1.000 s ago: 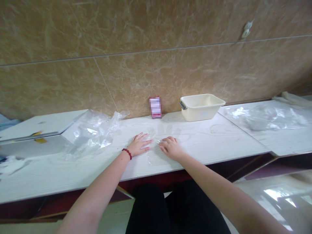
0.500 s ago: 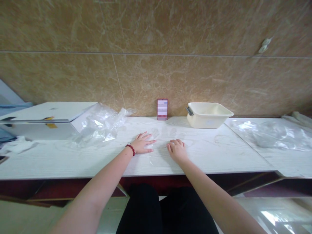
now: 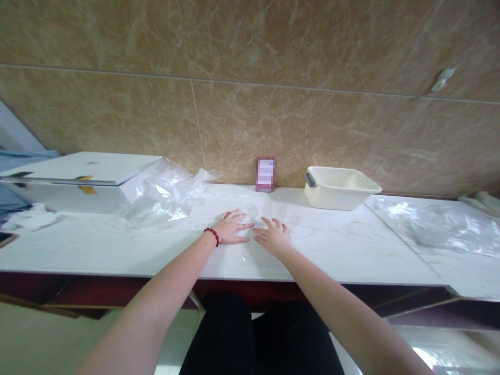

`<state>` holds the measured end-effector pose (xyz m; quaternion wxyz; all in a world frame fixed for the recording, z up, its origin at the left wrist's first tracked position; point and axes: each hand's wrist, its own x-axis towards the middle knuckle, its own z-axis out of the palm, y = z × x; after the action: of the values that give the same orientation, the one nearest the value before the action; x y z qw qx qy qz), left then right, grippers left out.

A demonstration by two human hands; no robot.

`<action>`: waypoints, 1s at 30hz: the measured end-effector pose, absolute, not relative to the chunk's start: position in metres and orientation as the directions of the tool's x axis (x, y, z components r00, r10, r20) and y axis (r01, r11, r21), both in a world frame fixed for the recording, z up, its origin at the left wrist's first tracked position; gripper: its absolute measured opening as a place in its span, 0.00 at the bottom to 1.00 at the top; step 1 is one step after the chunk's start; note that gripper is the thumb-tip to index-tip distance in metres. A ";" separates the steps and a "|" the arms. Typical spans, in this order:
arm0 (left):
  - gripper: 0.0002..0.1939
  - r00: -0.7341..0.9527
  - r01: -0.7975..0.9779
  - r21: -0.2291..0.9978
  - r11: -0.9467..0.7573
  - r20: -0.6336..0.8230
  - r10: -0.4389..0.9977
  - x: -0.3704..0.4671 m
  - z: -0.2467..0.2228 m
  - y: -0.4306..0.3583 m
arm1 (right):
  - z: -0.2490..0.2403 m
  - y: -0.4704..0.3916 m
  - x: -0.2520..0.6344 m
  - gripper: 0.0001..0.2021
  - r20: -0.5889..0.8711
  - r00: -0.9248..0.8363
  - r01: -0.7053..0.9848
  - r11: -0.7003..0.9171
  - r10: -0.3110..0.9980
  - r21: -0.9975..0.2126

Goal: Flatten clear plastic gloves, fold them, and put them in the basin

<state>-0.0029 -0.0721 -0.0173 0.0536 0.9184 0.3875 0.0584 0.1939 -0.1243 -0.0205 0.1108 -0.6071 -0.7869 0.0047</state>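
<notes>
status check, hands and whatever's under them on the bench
Left hand flat, fingers spread on clear plastic film. Right hand flat beside it on the same film. Crumpled plastic lies left, cream tub back right; neither touches the hands.

Rear wall [image 3: 312, 47]: large brown marble-pattern tiles with thin grout lines; a small white fitting [image 3: 442, 80] is mounted at upper right. Surface [image 3: 117, 245]: long white wood-grain board set against the wall, with a dark red-brown edge below. A second white panel [image 3: 437, 260] adjoins it on the right. Floor [image 3: 461, 349]: glossy light tile showing bright reflections. Lighting is soft and even.
</notes>
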 end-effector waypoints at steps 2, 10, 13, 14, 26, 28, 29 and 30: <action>0.29 0.696 0.702 0.144 -0.698 0.069 0.714 -0.003 -0.018 -0.072 | -0.023 -0.121 0.200 0.19 0.140 -0.195 0.961 0.218 0.971 -0.173; 0.30 0.713 0.688 0.122 -0.715 0.066 0.698 -0.005 -0.018 -0.071 | -0.021 -0.116 0.231 0.20 0.074 -0.083 0.958 0.100 0.994 -0.270; 0.30 0.713 0.690 0.119 -0.714 0.056 0.699 -0.005 -0.019 -0.070 | -0.019 -0.117 0.236 0.20 0.065 -0.078 0.957 0.093 0.995 -0.273; 0.30 0.713 0.690 0.120 -0.714 0.056 0.699 -0.005 -0.019 -0.070 | -0.019 -0.117 0.239 0.20 0.084 -0.077 0.958 0.098 0.993 -0.271; 0.29 0.702 0.680 0.137 -0.720 0.160 0.694 -0.007 -0.027 -0.062 | -0.029 -0.112 0.313 0.19 0.227 0.342 0.924 -0.283 0.912 -0.258; 0.28 0.705 0.677 0.132 -0.724 0.164 0.690 -0.008 -0.028 -0.061 | -0.028 -0.111 0.310 0.19 0.185 0.382 0.905 -0.325 0.906 -0.275; 0.28 0.706 0.676 0.129 -0.725 0.167 0.688 -0.008 -0.028 -0.061 | -0.027 -0.110 0.307 0.19 0.168 0.394 0.897 -0.337 0.904 -0.287; 0.28 0.705 0.677 0.128 -0.725 0.170 0.688 -0.007 -0.029 -0.060 | -0.026 -0.109 0.303 0.19 0.158 0.403 0.890 -0.346 0.901 -0.298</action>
<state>-0.0073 -0.0603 -0.0286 0.0279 0.9230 0.3697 0.1031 0.3028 -0.1088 -0.0261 0.1704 -0.8201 -0.5460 0.0172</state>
